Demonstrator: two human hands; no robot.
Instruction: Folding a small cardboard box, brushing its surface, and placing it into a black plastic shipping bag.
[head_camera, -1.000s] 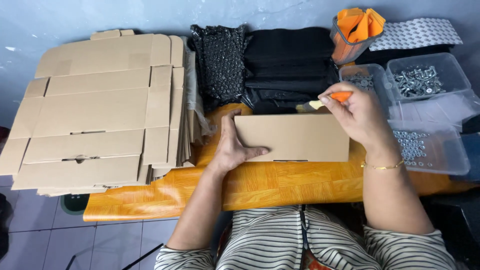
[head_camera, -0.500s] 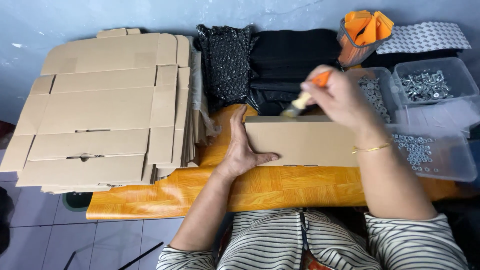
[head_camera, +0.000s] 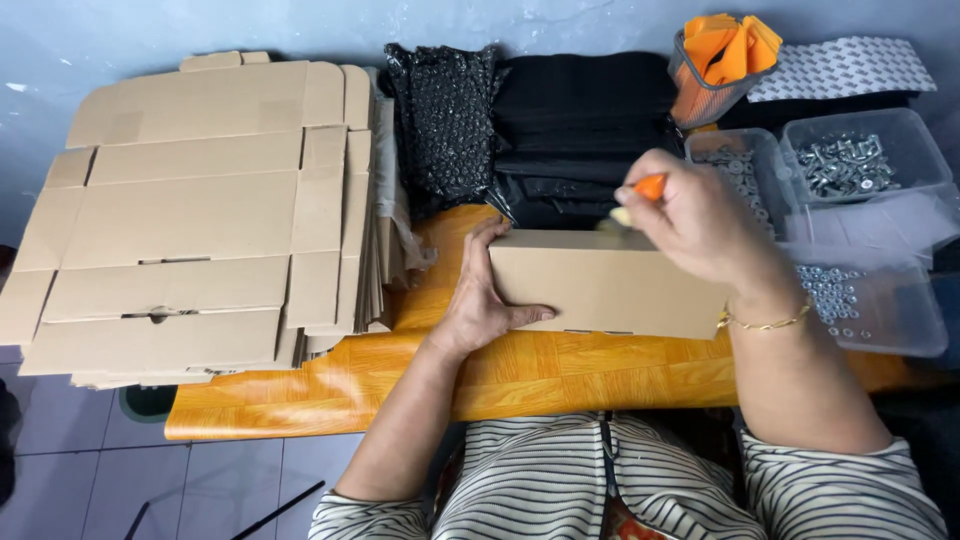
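The closed cardboard box lies in the middle of the frame, on the orange wooden table, with its long side toward me. My left hand presses flat on its left end, fingers spread, thumb on the top face, so the box does not slide. My right hand is above the far right edge of the box and closes around a small orange tool; its pale tip points down to the box's back edge. I cannot tell if it is a cutter or a brush.

I judge that I am working along the top seam of the box. The next move calls for a steady left hand and a straight pass of the tip along the edge.

At the left of the frame is a pile of flat cardboard sheets. At the top centre lie black bags. At the right stand clear tubs with metal screws and nuts, and above them an orange-filled basket.
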